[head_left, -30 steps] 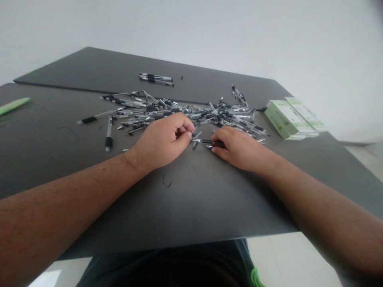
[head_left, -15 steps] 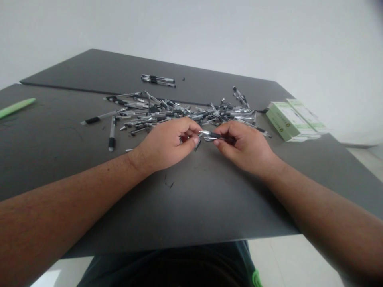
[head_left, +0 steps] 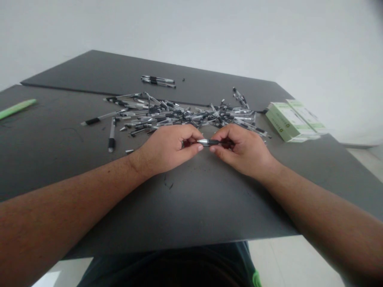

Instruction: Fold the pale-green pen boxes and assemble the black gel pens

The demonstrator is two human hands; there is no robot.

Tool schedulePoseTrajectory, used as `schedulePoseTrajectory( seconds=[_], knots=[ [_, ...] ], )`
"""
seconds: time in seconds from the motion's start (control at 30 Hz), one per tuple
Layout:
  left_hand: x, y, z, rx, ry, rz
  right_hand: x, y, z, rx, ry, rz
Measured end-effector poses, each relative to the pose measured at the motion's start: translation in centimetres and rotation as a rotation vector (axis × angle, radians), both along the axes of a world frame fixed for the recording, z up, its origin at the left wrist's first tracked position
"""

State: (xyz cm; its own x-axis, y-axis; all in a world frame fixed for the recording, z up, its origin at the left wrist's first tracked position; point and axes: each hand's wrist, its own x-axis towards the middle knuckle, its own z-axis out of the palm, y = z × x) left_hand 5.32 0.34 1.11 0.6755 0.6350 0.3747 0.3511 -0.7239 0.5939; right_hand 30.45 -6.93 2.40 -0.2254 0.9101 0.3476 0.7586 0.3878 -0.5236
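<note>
Between my two hands, just in front of a heap of pens (head_left: 161,113), lies a pen (head_left: 212,142) held level with its silvery tip to the left. My right hand (head_left: 243,149) is closed around its dark grip and barrel, so the rear part is hidden by the fingers. The thumb and fingertips of my left hand (head_left: 172,147) pinch at the tip end. Whether the left fingers hold a further small part cannot be made out.
Green and white boxes (head_left: 295,119) stand right of the heap. A pair of pens (head_left: 158,81) lies on the far dark panel (head_left: 113,71). One loose pen (head_left: 111,135) rests left of my left hand, and a light green long object (head_left: 18,107) at the far left edge.
The pen has turned from a slight slant to level, and its tip now meets my left fingertips. Both hands have come a little closer together and lower.
</note>
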Motion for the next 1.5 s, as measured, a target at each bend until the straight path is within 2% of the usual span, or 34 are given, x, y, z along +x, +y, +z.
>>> schedulePoseTrajectory(
  seconds=[0.2, 0.43, 0.6, 0.97, 1.5],
  knots=[
    [0.1, -0.3, 0.2, -0.061, -0.064, 0.053, 0.1, 0.1, 0.2, -0.019, 0.031, 0.002],
    [0.2, 0.9, -0.7, -0.138, -0.214, 0.187, 1.9, 1.1, -0.5, 0.035, 0.134, -0.044],
    [0.2, 1.3, -1.0, -0.180, -0.234, 0.220, 2.4, 1.6, -0.3, 0.089, 0.062, -0.128],
    [0.5, 1.2, -0.4, -0.275, -0.308, 0.290, 2.3, 1.7, 0.1, 0.129, -0.023, -0.138],
    [0.5, 1.4, -0.8, -0.182, -0.283, 0.264, 2.5, 1.9, -0.1, 0.164, -0.075, -0.079]
  ],
)
